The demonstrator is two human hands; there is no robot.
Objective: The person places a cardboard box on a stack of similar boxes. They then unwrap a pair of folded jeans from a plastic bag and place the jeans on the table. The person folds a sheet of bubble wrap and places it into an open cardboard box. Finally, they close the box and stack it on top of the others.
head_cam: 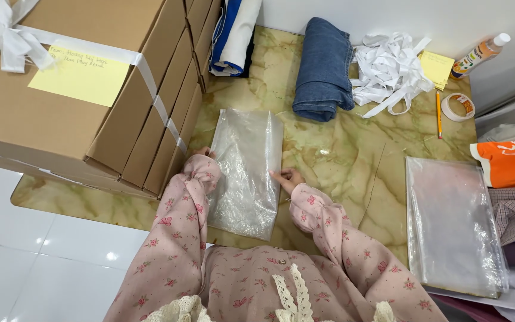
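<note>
the clear bag (247, 173) lies flat and seemingly empty on the marble table (341, 161), the left hand (205, 154) at its left edge, fingers hidden, the right hand (287, 177) pressing closed fingertips on its right edge, the jeans (324, 67) not yet packed.

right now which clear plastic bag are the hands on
The single clear bag at the table's middle, with the left hand and right hand at its edges; the stack of bags lies untouched at the right.
</note>
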